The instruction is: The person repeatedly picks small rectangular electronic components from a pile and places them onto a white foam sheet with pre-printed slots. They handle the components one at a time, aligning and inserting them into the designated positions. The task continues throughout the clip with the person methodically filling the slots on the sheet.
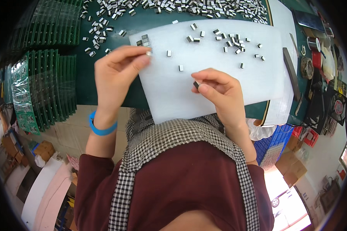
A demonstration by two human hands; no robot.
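Each hand [117, 71] [219, 90] pinches small component [148, 53] [196, 84] over white foam sheet [173, 96].

The tabletop [104, 92] is dark green, and the room is described around it. Below its near edge there is a floor of pale beige tiles [71, 133]. Brown cardboard boxes [45, 150] stand on this floor to the lower left. A blue plastic crate [275, 142] and more cardboard boxes [295, 169] are at the lower right, where strong light falls on the floor.
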